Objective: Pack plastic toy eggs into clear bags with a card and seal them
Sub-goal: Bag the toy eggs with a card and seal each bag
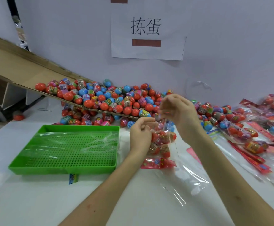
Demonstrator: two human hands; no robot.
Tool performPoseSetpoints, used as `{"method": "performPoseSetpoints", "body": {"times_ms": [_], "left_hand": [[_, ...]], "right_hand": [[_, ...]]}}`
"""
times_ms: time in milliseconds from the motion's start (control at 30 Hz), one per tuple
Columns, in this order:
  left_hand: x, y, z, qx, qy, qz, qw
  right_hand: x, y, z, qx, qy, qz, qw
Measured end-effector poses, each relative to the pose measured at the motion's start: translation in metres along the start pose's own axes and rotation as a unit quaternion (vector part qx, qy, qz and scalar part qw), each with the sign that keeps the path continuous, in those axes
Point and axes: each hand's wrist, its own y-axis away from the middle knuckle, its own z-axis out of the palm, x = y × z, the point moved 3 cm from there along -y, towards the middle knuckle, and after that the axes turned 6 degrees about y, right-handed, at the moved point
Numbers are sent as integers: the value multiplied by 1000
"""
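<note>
HANDS: left hand (140,132) and right hand (178,111) both pinch the clear bag (168,152) near its top, likely gathering the mouth to seal | BAG: held upright over the surface (133,201), eggs (159,137) inside, red card (157,163) at its bottom | WRITING: wall sign (146,26) reads 拣蛋 — egg labels too small to read

Left grip (140,134) and right grip (178,110) bare, forearms (100,185) unsleeved with a few small spots
</note>
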Motion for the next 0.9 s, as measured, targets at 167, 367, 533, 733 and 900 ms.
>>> {"method": "performPoseSetpoints", "body": {"times_ms": [167, 367, 533, 733, 900], "left_hand": [[5, -3, 0, 5, 77, -2, 997], [12, -4, -1, -36, 190, -17, 981], [15, -7, -2, -51, 220, -22, 974], [12, -5, 4, -128, 132, -117, 976], [3, -2, 9, -132, 75, -84, 985]], "right_hand": [[31, 23, -66, 141, 208, 1, 968], [47, 29, -53, 21, 151, 125, 980], [43, 34, -43, 51, 159, 79, 983], [38, 33, -46, 96, 145, 52, 983], [38, 33, -46, 101, 113, 55, 987]]}}
